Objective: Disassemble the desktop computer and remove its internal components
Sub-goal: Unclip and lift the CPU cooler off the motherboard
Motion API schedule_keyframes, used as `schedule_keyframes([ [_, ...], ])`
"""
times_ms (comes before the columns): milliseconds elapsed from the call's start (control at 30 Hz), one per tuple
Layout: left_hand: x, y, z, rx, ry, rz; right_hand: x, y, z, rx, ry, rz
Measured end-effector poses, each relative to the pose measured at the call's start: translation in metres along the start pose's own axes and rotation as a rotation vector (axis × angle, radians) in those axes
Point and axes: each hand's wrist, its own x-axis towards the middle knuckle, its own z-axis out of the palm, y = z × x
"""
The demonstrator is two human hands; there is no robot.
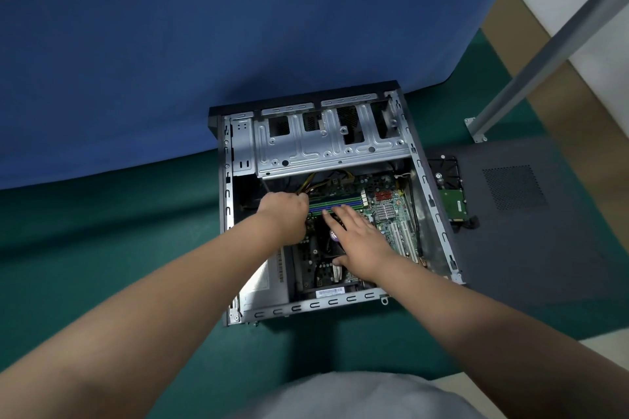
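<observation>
An open desktop case [439, 214] lies on its side on the green floor. Its motherboard [388, 211] is exposed, with a silver drive cage [326, 143] across the top. My left hand [286, 211] reaches in at the left of the board, fingers curled around yellow and black power cables [311, 185] near the memory slots. My right hand [357, 238] lies flat, fingers spread, on the black CPU cooler fan [332, 238] and hides most of it. A grey power supply [269, 279] sits in the lower left of the case.
A removed hard drive [451, 194] lies on the detached dark side panel [531, 214] to the right of the case. A blue partition [204, 61] stands directly behind the case. A metal post with a floor bracket [476, 127] rises at the upper right.
</observation>
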Motion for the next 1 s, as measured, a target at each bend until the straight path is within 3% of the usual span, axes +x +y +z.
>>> schedule_keyframes([
  [200, -0.007, 0.005, -0.001, 0.483, 0.203, 0.424, -0.001, -0.001, -0.002, -0.009, -0.007, 0.009],
  [400, -0.009, 0.015, 0.004, 0.658, 0.176, 0.506, -0.002, -0.002, -0.002, -0.004, -0.011, 0.009],
  [567, 0.0, 0.016, -0.007, 0.674, 0.141, 0.564, -0.001, -0.002, -0.003, -0.002, -0.011, 0.009],
  [700, 0.011, 0.028, -0.011, 0.566, 0.025, 0.395, -0.001, -0.001, -0.003, -0.027, -0.016, -0.005],
  [1000, 0.024, 0.034, -0.023, -0.141, -0.185, -0.301, -0.004, -0.001, -0.003, 0.048, 0.01, 0.012],
])
